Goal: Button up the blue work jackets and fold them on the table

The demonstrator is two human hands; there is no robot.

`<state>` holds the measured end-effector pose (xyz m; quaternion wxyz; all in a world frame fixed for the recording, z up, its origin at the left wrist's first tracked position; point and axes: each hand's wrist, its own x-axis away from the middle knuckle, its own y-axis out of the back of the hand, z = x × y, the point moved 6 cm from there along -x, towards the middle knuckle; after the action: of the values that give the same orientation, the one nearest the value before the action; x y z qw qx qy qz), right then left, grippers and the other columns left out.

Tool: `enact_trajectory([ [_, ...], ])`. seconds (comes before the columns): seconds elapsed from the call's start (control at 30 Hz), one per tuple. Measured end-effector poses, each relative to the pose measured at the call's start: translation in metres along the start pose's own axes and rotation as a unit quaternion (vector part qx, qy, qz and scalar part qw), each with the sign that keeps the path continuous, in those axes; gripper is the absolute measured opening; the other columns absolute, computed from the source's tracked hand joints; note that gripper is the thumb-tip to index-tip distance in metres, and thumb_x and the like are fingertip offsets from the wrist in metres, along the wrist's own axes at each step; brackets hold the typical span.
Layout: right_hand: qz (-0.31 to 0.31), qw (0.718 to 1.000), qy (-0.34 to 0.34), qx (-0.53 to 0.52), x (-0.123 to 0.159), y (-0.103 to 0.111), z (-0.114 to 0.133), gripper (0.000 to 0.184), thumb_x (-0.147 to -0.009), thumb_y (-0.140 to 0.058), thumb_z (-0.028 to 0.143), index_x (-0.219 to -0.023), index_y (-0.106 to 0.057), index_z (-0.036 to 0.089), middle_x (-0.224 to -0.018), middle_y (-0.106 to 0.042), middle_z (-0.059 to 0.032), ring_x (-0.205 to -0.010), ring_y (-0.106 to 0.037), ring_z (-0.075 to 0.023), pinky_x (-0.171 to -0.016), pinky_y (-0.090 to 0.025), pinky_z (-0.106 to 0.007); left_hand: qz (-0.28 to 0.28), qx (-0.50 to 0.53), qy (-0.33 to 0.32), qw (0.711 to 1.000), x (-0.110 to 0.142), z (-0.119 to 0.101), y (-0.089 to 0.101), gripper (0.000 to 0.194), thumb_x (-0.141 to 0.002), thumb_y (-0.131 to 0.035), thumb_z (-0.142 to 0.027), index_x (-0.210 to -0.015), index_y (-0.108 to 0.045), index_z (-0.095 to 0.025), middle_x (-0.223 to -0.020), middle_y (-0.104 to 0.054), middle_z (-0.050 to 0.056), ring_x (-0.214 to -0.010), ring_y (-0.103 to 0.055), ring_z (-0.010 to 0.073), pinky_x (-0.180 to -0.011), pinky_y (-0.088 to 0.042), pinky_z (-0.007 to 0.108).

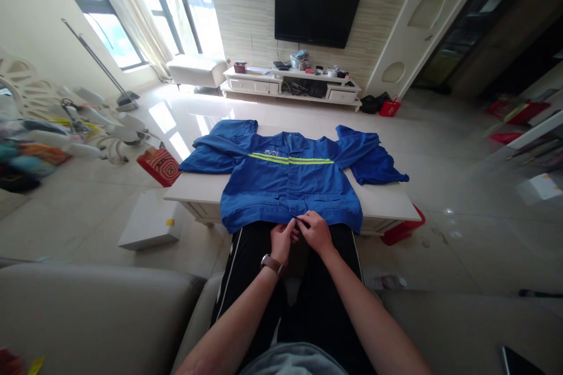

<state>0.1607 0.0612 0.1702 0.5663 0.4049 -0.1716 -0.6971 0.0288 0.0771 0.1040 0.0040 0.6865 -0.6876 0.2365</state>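
A blue work jacket [308, 179] with yellow-green stripes across its chest lies spread, front up, on a low white table [200, 190]. Its sleeves are folded out to both sides, and the collar points away from me. The lower hem hangs over the near edge, above my knees. At the middle of that hem my left hand [284, 239] and my right hand [314, 229] meet, fingertips pinched on the jacket's front edge. A watch [272, 263] is on my left wrist. The exact bit of cloth or fastening between my fingers is too small to make out.
A white box [149, 225] and a red patterned bag [159, 165] stand left of the table. Something red [403, 227] is on the floor at its right. A grey sofa [97, 310] is around me. Beyond stands a low TV cabinet [253, 87].
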Motion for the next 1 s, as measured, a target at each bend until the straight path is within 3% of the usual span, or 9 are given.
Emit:
enact_trajectory([
  [0.23, 0.009, 0.999, -0.023, -0.042, -0.001, -0.002, -0.003, 0.019, -0.098, -0.06, 0.026, -0.098, -0.079, 0.025, -0.091, -0.07, -0.0049, -0.093, -0.066, -0.0209, -0.086, -0.051, -0.032, -0.002, -0.029, -0.006, 1.0, 0.002, -0.003, 0.0, 0.058, -0.061, -0.089, -0.062, -0.079, -0.074, -0.009, -0.071, -0.07, 0.009, -0.061, -0.065, 0.0156, -0.049, -0.044, 0.022],
  [0.6, -0.027, 0.997, -0.076, 0.017, 0.0, -0.007, -0.004, 0.022, -0.099, -0.057, 0.031, -0.088, -0.074, 0.024, -0.089, -0.07, -0.0056, -0.083, -0.064, -0.0206, -0.075, -0.046, -0.03, 0.032, -0.07, -0.041, 0.996, -0.003, -0.003, -0.001, 0.055, -0.061, -0.087, -0.063, -0.071, -0.07, -0.011, -0.057, -0.061, 0.002, -0.051, -0.053, 0.0116, -0.049, -0.039, 0.023],
  [0.77, -0.046, 0.995, -0.091, 0.0, -0.002, -0.007, -0.007, 0.02, -0.097, -0.058, 0.028, -0.081, -0.069, 0.024, -0.086, -0.068, -0.0044, -0.082, -0.062, -0.02, -0.075, -0.044, -0.03, 0.053, -0.087, -0.019, 0.995, -0.006, -0.005, -0.003, 0.051, -0.061, -0.09, -0.056, -0.075, -0.072, -0.01, -0.06, -0.063, 0.003, -0.051, -0.053, 0.011, -0.047, -0.039, 0.023],
  [1.0, -0.033, 0.994, -0.076, -0.076, -0.004, -0.007, -0.01, 0.019, -0.096, -0.056, 0.028, -0.081, -0.066, 0.023, -0.085, -0.067, -0.0035, -0.083, -0.063, -0.0202, -0.076, -0.044, -0.03, 0.014, -0.062, 0.029, 0.998, -0.007, 0.001, -0.001, 0.047, -0.061, -0.091, -0.046, -0.084, -0.073, -0.009, -0.068, -0.067, 0.005, -0.054, -0.058, 0.0129, -0.048, -0.043, 0.024],
])
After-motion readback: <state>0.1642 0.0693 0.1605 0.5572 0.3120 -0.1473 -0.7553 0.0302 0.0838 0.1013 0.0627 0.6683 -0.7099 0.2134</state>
